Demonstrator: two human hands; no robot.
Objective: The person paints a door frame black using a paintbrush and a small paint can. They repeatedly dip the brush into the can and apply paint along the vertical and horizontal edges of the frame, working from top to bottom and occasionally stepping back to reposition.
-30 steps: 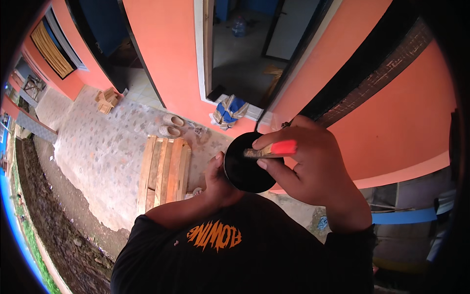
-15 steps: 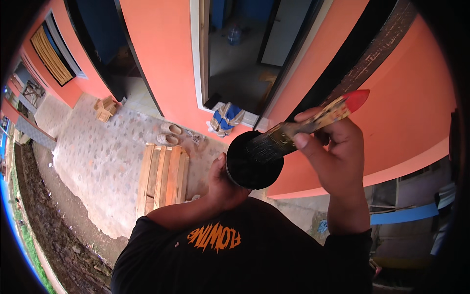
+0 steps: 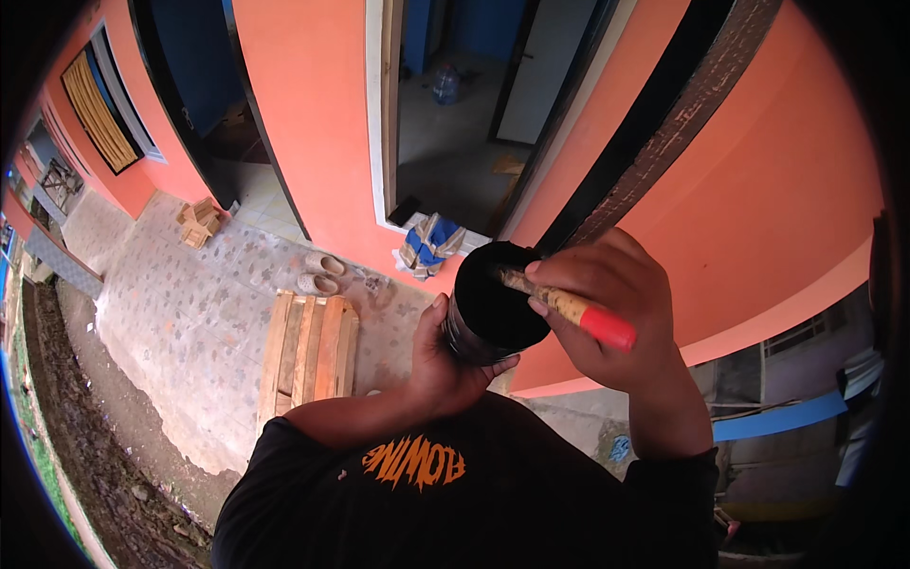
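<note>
My left hand (image 3: 447, 365) is wrapped round the lower side of a black paint can (image 3: 466, 339), holding it in front of my chest. Its inside is black all over, so I cannot make out the paint level. In my right hand (image 3: 611, 308) is a paintbrush (image 3: 573, 308), gripped by its paint-stained wooden handle with a red end. The handle tilts up toward me and the bristles are down inside the can, hidden from sight. Beyond my right hand runs a dark wooden frame (image 3: 664, 142), part glossy black and part dull brown.
A wooden bench-like piece (image 3: 313, 346) stands left of me on the patterned floor. Pale clogs (image 3: 320, 275) lie behind it. A blue and white cloth (image 3: 431, 245) and a dark phone-like object (image 3: 405, 211) rest on the window sill. Orange wall (image 3: 758, 218) curves along the right.
My right hand has lowered and turned the paintbrush, so its bristles have gone from the can's mouth down inside. The red end now points toward me. The can has shifted slightly.
</note>
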